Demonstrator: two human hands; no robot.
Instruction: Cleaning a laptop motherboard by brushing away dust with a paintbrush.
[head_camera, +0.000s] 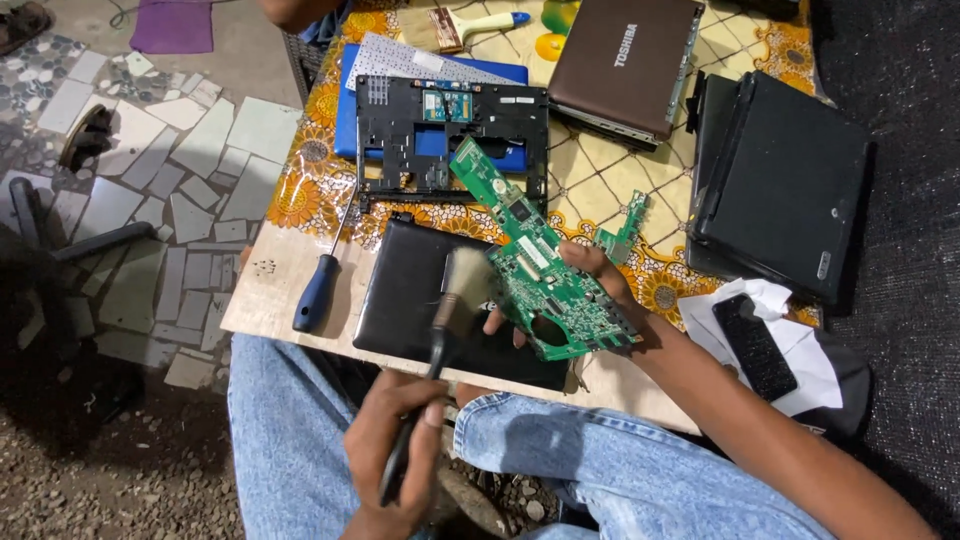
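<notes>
My right hand (592, 272) holds a green laptop circuit board (545, 275) from beneath, tilted above the table. My left hand (395, 440), down over my jeans, is closed around the dark handle of a paintbrush (440, 330). The brush's pale bristles touch the board's left edge. Under both lies a flat black laptop panel (410, 300). A small green board piece (626, 222) lies just beyond my right fingers.
A stripped black laptop frame (450, 140) rests on a blue panel (350, 120) further back. A blue-handled screwdriver (316, 290) lies to the left. A brown laptop (625, 60), black laptops (780, 170), a small black device on white paper (752, 345) and another brush (470, 25) are also there.
</notes>
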